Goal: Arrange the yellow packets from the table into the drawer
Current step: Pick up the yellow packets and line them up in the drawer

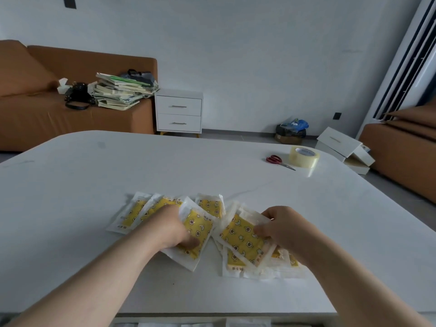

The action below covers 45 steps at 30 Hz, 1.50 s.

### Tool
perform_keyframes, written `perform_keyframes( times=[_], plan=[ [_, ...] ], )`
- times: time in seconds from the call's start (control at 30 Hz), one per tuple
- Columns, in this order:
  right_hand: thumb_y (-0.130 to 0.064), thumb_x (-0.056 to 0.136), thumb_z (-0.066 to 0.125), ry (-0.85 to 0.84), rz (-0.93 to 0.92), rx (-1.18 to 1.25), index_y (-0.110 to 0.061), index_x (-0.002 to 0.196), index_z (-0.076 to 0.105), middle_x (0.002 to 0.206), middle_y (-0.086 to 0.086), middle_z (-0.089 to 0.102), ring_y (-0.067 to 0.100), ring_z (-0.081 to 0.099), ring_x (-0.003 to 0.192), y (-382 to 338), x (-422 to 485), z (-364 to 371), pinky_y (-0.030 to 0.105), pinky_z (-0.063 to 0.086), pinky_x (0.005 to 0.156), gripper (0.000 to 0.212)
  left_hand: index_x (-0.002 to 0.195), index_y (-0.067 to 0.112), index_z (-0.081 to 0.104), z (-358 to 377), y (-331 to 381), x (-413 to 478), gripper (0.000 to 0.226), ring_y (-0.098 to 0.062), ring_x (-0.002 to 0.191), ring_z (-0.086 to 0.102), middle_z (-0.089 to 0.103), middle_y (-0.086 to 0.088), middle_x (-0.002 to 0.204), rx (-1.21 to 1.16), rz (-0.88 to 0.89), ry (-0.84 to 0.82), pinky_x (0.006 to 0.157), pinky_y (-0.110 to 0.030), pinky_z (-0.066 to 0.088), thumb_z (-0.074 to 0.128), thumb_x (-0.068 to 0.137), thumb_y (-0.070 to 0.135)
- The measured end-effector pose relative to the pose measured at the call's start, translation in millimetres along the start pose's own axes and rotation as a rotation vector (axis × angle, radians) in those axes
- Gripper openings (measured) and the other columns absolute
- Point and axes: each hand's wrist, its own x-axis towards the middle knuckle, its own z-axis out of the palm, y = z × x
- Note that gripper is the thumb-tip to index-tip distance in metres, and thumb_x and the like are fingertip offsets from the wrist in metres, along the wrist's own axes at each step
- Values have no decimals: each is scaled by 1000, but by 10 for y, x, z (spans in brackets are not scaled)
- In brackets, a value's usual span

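Yellow packets [207,208] lay fanned across the near part of the white table [212,161], and no drawer could be made out. The left hand [169,228] gripped one packet mid-spread, while the right hand [283,226] pinched the top one of a pile to the right. The sorting looked barely begun. Scissors [277,160] and tape [304,156] sat far right. Beyond stood a brown sofa [47,114] stacked with books [120,93], beside a white cabinet [178,113].

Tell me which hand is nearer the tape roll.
Right. The right hand grips yellow packets on the near side of the tape roll, slightly to its left; the left hand, also gripping packets, is farther left.
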Motion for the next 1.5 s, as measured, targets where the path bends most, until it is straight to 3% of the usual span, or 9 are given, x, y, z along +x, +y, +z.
perform_keyframes(
  times=[0.23, 0.47, 0.6, 0.77, 1.0, 1.13, 1.23, 1.4, 1.5],
  plan=[
    [7, 85, 65, -5, 143, 452, -3, 96, 66, 90, 16, 74, 29, 73, 81, 151, 20, -365, 38, 60, 69, 15, 89, 0, 70, -318, -128, 235, 25, -31, 82, 73, 76, -14, 83, -489, -54, 25, 86, -46, 57, 85, 68, 1],
    [9, 86, 55, 112, 258, 559, -5, 97, 62, 94, 19, 71, 33, 70, 85, 317, 70, -469, 42, 58, 74, 19, 90, -5, 69, -113, 46, 530, 25, -33, 86, 72, 75, -19, 88, -662, -90, 36, 90, -47, 55, 81, 68, -8],
    [8, 90, 50, 130, 251, 529, -7, 92, 59, 90, 17, 68, 31, 69, 81, 373, 63, -457, 43, 58, 76, 18, 88, 1, 66, 93, 261, 623, 31, -29, 81, 68, 71, -14, 88, -532, -88, 100, 77, -35, 56, 84, 64, 6],
    [4, 90, 47, 131, 204, 350, -9, 95, 59, 94, 16, 68, 31, 70, 83, 350, 57, -340, 41, 61, 74, 18, 82, 10, 58, 242, 455, 461, 19, -19, 64, 55, 58, -4, 73, -98, -58, 234, 50, -22, 35, 60, 72, 26],
    [0, 77, 45, 208, 80, -8, -11, 71, 47, 70, 4, 55, 22, 54, 62, 359, 63, -145, 31, 47, 55, 12, 95, 12, 54, 291, 586, 385, 39, -26, 81, 53, 48, -5, 80, 217, -47, 264, 66, -29, 43, 53, 83, 49],
    [4, 90, 48, 227, 107, 392, -10, 86, 55, 91, 16, 67, 32, 69, 80, 239, 27, -215, 45, 61, 70, 16, 115, 10, 58, 284, 616, 408, 54, -27, 94, 59, 62, -10, 105, 205, -33, 230, 75, -31, 49, 61, 84, 54],
    [3, 94, 51, 119, 135, 603, -7, 99, 58, 99, 19, 68, 30, 70, 81, 149, -79, -188, 34, 56, 57, 13, 120, 7, 54, 268, 611, 438, 62, -27, 107, 58, 62, -10, 116, 146, -43, 218, 85, -34, 52, 68, 80, 53],
    [-5, 91, 57, 90, 56, 240, -14, 84, 58, 86, 5, 69, 21, 70, 74, 107, -198, 188, 33, 59, 58, 11, 124, 5, 53, 235, 580, 485, 72, -28, 107, 61, 62, -9, 121, 24, -93, 152, 86, -35, 54, 75, 75, 52],
    [-20, 83, 58, 155, -27, -146, -16, 83, 49, 85, -4, 56, 12, 55, 71, 110, -190, 276, 23, 41, 50, 10, 130, 5, 48, 223, 595, 482, 78, -29, 112, 59, 58, -10, 128, 11, -114, 131, 89, -35, 53, 76, 75, 51]
  ],
)
